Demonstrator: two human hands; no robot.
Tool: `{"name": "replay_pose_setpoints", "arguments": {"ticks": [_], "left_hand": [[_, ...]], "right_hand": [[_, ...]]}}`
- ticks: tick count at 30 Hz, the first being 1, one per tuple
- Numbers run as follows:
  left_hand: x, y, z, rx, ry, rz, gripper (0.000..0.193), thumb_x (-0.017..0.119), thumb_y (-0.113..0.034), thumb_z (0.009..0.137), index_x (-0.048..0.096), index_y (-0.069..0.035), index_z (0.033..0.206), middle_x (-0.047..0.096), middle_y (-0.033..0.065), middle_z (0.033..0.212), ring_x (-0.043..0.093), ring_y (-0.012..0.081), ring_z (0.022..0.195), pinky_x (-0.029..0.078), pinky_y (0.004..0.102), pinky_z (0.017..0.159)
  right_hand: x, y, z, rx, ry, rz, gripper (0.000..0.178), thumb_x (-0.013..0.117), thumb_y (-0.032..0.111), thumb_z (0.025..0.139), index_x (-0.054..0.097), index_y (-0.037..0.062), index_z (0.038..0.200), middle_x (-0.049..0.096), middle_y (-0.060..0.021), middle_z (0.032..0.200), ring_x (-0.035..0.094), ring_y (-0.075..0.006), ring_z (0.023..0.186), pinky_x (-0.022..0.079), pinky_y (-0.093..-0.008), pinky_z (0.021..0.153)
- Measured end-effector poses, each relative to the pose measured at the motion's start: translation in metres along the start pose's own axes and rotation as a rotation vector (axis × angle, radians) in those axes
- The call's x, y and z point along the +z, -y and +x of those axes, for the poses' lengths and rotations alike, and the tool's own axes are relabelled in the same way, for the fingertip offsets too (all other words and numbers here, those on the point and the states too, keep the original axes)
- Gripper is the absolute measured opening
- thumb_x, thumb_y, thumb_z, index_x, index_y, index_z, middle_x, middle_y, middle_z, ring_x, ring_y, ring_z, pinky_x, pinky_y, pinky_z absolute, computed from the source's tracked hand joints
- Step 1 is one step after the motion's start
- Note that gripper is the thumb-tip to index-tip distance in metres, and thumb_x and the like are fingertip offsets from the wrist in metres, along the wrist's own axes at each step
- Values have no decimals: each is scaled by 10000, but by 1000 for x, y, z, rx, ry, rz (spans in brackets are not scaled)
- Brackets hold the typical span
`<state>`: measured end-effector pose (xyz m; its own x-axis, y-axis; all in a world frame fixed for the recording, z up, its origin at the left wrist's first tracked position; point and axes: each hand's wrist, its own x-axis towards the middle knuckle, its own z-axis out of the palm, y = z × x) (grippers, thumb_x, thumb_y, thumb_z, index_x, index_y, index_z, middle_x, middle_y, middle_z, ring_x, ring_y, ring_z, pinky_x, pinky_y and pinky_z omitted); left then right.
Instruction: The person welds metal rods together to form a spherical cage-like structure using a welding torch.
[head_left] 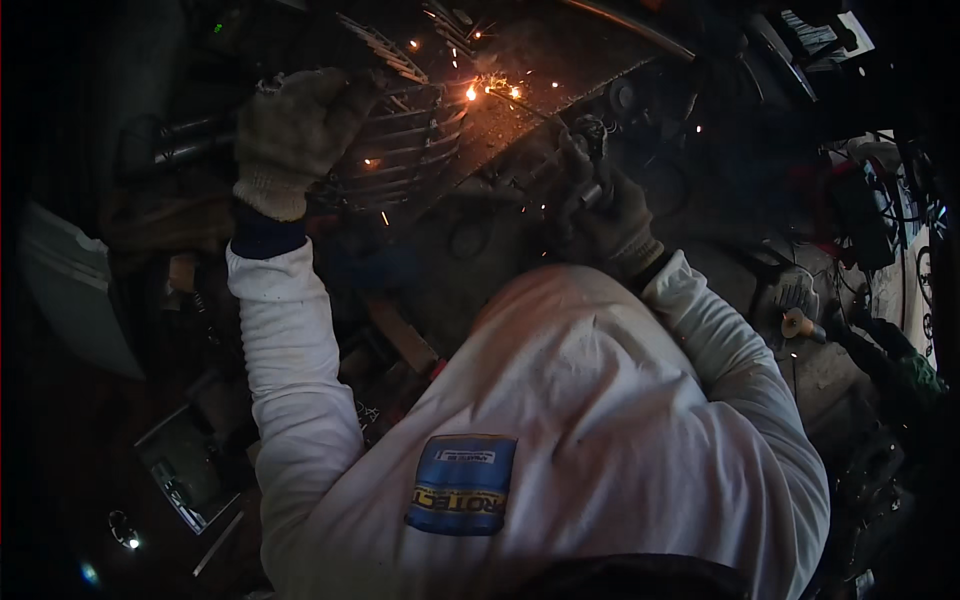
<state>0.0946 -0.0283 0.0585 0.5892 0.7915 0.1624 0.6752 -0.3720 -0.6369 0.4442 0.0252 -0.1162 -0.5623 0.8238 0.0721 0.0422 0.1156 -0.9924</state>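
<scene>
Left hand (290, 135), gloved, grips the finned casting (405, 140) up top, steadying it. Right hand (605, 215) is clenched around the electrode holder (585, 150), rod tip sparking (480, 92) at the casting's edge. Risk: sparks could burn the white sleeve (290, 380), or the rod sticks. A blue-and-yellow rectangular patch (462, 485) sits low on the chest.

Your left hand (295, 135) presses the finned metal part (400, 140), blocking the bench's left side. Sparks (490, 92) crowd the gap ahead of your right hand (605, 215); cables (860, 215) clutter the right edge.
</scene>
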Motion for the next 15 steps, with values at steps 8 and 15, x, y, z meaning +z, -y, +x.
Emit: {"name": "replay_pose_setpoints", "arguments": {"ticks": [8,15], "left_hand": [[5,3,6,27,-71,47,540,727,-82,805,611,-201,1318,613,34,898,664,200,767,545,303,516],[16,5,-5,-157,159,-105,526,747,-127,815,589,-166,1315,568,43,839,643,199,722,538,299,493]], "right_hand": [[1,-31,2,106,73,38,503,754,178,720,630,5,1175,730,-136,991,715,-224,918,560,-333,821],[1,-35,6,61,87,-1,523,761,196,697,630,6,1166,727,-156,982,720,-249,915,564,-353,800]]}}
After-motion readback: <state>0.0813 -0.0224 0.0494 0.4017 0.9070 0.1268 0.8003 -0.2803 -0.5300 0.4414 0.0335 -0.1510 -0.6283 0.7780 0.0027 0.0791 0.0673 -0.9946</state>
